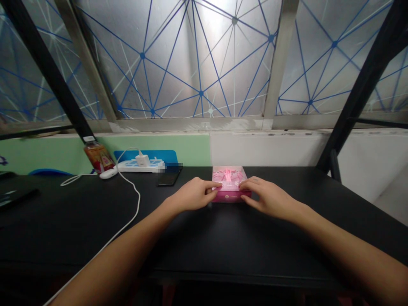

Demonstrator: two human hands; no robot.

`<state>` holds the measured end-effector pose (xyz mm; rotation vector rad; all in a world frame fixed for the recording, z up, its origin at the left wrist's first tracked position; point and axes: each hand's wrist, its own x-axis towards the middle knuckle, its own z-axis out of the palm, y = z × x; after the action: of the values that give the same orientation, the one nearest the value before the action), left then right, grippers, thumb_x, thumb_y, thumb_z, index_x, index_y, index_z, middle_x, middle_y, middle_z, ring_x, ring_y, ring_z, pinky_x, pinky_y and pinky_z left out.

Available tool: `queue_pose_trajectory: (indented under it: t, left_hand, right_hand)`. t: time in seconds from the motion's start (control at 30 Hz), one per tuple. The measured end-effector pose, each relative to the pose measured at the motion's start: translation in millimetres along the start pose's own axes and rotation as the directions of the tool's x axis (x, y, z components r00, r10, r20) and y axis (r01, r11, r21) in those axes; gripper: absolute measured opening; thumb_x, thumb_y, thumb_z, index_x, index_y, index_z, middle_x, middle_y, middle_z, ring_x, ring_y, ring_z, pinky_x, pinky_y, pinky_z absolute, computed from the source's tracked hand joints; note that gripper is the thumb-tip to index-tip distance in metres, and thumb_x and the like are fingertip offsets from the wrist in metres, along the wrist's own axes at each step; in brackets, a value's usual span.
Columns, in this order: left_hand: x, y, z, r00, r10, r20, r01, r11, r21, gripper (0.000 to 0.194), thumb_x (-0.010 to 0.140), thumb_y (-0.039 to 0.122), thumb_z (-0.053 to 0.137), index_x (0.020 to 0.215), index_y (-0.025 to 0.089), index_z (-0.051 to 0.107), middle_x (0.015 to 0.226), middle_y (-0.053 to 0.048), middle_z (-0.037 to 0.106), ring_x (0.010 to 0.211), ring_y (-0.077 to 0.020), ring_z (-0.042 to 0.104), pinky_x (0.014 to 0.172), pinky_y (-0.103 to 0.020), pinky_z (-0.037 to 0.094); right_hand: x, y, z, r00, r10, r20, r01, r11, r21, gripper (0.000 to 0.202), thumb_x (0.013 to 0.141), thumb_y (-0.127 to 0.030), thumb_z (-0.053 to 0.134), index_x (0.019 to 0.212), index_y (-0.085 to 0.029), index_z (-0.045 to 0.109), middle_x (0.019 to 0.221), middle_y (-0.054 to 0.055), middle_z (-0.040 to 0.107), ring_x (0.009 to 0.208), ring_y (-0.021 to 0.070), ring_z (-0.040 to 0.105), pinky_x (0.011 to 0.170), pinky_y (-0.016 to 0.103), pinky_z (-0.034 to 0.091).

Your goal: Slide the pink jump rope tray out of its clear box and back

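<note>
A bottle [101,159], power strip [130,166] and phone [168,177] line the worktop [223,242], left of the work. The left hand [194,194] meets the pink box [231,197] near its left edge, the right hand [270,196] near its right. The fingers, bent and touching it, appear to steady the box; whether they grip it is unclear.

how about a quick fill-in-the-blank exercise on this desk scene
The left hand and right hand both touch a box whose main colour is ____.
The bottle is to the ____ of the phone.
The cable running from the charger is ____.
The desk top is ____.

Missing words: pink; left; white; black
</note>
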<state>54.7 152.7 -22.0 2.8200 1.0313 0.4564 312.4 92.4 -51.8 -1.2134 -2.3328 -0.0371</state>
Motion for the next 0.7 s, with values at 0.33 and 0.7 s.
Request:
queue_pose_trajectory:
  t: [0.33,0.7]
  left_hand:
    - [-0.7,-3.9,0.5,1.0,0.014,0.019,-0.014,1.0,-0.02,0.039,0.09,0.04,0.054,0.122,0.021,0.066,0.065,-0.002,0.07,0.057,-0.0151,0.06,0.059,-0.022,0.039]
    - [2.0,-2.6,5.4,0.999,-0.033,-0.019,0.033,0.999,-0.011,0.035,0.089,0.041,0.056,0.116,0.022,0.069,0.076,-0.004,0.072,0.062,-0.015,0.062,0.059,-0.022,0.038]
  right_hand:
    - [3.0,3.5,3.0,0.998,-0.052,-0.03,0.053,0.999,0.014,0.019,0.088,-0.016,0.054,0.102,-0.022,0.065,0.101,0.008,0.066,0.096,0.0223,0.06,0.083,0.038,0.051]
    - [3.3,5.8,7.7,0.995,-0.072,-0.064,0.072,0.997,0.003,0.017,0.088,-0.014,0.054,0.098,-0.021,0.065,0.1,0.007,0.066,0.098,0.0218,0.06,0.082,0.037,0.052]
